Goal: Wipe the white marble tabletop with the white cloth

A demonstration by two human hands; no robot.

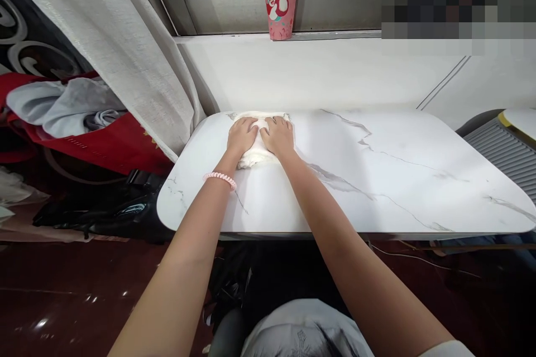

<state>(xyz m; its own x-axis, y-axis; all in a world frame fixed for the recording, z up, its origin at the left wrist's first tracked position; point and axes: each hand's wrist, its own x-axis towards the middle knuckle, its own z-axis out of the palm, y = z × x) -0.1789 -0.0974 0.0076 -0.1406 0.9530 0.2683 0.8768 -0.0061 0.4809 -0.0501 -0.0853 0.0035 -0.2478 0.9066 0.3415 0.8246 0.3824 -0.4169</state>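
A cream-white cloth (256,157), soft and folded like a small towel, lies on the far left part of the white marble-patterned table (335,173). My left hand (242,136) rests palm down on its left side, fingers pointing away from me and lying on the fabric. Beside it, my right hand (278,135) presses on the right side of the cloth, fingers stretched forward and slightly bent. The two thumbs point toward each other with a strip of cloth showing between them. A pink coil band (220,179) circles my left wrist.
A pink patterned paper cup (281,3) stands on the window ledge behind the table. A pale curtain (138,50) hangs at the left, near a red bag (138,145) with grey cloth in it. At the right edge is a grey ribbed object (505,145).
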